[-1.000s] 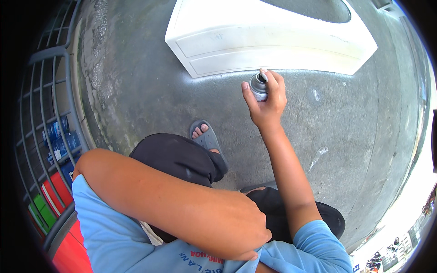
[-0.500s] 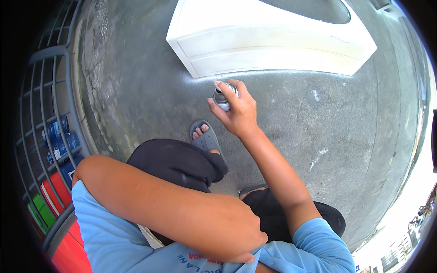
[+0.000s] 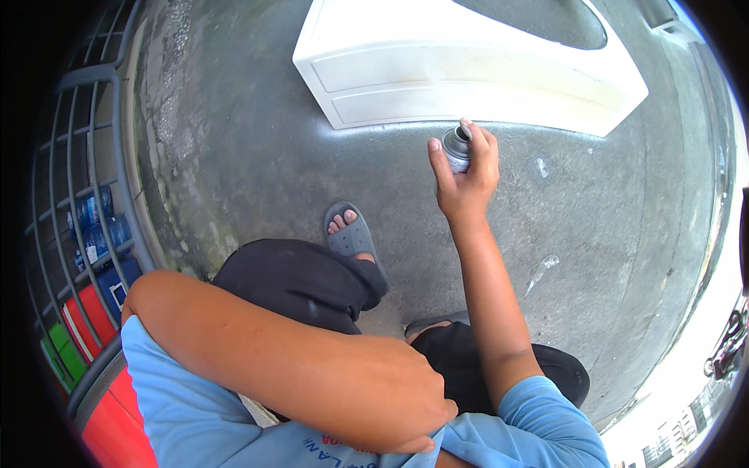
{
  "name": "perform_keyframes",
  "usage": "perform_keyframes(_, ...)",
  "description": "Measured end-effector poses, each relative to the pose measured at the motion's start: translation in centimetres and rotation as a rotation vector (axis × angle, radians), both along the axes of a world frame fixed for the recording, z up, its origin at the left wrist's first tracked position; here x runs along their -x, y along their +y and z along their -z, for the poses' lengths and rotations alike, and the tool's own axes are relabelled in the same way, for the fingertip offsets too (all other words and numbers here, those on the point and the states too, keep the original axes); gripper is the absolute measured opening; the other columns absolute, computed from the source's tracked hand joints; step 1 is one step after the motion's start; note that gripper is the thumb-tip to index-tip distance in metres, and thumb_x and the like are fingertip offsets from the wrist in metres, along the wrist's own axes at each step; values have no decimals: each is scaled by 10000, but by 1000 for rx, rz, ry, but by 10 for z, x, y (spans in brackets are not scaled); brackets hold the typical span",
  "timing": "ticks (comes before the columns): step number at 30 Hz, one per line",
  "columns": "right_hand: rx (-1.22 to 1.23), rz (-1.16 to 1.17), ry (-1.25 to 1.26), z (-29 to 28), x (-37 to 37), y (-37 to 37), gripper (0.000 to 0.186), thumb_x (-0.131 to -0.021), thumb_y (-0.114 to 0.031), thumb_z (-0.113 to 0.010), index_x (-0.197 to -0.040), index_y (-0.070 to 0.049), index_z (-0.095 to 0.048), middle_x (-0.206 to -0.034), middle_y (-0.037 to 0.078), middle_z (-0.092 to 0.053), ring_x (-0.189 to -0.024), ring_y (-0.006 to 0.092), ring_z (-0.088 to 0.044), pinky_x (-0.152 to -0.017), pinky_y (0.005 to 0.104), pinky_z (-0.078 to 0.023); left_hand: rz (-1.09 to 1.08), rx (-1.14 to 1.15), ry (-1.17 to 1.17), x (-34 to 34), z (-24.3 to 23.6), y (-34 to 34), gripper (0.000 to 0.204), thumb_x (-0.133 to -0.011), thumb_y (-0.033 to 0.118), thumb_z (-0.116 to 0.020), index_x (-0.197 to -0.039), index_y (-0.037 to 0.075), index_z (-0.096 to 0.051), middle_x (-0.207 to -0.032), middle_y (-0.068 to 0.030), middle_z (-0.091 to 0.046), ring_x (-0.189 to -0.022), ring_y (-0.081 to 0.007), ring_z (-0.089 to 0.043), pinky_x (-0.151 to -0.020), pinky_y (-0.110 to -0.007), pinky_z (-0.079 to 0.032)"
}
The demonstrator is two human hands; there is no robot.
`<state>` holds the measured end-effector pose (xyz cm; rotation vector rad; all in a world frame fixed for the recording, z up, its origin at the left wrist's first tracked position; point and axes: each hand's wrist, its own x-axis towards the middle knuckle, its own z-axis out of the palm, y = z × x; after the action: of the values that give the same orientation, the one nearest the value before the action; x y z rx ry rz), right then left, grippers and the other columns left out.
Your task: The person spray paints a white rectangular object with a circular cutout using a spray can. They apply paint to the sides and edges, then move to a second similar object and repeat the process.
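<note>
Right hand (image 3: pixel 473 173): curling narrowly around a spray can (image 3: pixel 455 152), holding it firmly from the right side.
Thumb (image 3: pixel 439 160): lying along the can's left side.
Index finger (image 3: pixel 473 136): reaching over the can's top, partly hiding the nozzle; not showing whether being pressed.
Can's place: hanging in the hand just below the casing's long lower edge, as seen from above; not showing how high over the floor.
White casing (image 3: pixel 452 90): lying across the upper view, turning a long side with two outlined panels toward the wearer, opening in a large rounded hole above.
Concrete floor (image 3: pixel 406 187): spreading beneath, showing a whitish band along the casing's edge, bearing a crumpled clear scrap (image 3: pixel 541 271) to the right.
Left hand (image 3: pixel 412 402): folding across the blue shirt (image 3: pixel 187 394), bending inward; cannot tell whether gripping anything.
Legs: crouching in dark trousers (image 3: pixel 289 273), wearing grey sandals (image 3: pixel 351 238).
Barred rack (image 3: pixel 97 74): standing at far left, with blue containers (image 3: pixel 108 234) and red and green boxes (image 3: pixel 69 351) showing behind its bars.
</note>
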<state>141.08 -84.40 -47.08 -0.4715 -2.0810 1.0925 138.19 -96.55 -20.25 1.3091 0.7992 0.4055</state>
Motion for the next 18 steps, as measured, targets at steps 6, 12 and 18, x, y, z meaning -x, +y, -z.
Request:
perform_keyframes(6, 7, -103, 18, -3, -1, -14, 542, -801, -200, -917, -1295, -147, -701, -1150, 180, -685, -865, 301, -748, -701, 386, -607, 38, 2, 11, 2, 3, 10, 451, -1097, 416, -537, -1026, -27, -590, -717, -191, -669, -656, -423, -691, -566, -507, -552)
perform_keyframes(12, -49, -19, 84, -11, 1, 2, 568, -788, -186, -924, -1302, -153, -687, -1139, 183, -691, -869, 298, -750, -677, 382, -609, 47, -17, 18, 1, 5, 16, 439, -1096, 411, -541, -1012, -17, -584, -718, -189, -668, -659, -426, -693, -567, -509, -551)
perform_keyframes(18, -49, 10, 23, -8, -1, 20, 488, -805, -202, -913, -1250, -143, -723, -1143, 177, -691, -845, 288, -749, -654, 380, -604, 95, -24, 23, 5, 8, 24, 432, -1096, 404, -544, -1008, -17, -583, -724, -189, -669, -650, -421, -693, -560, -505, -551)
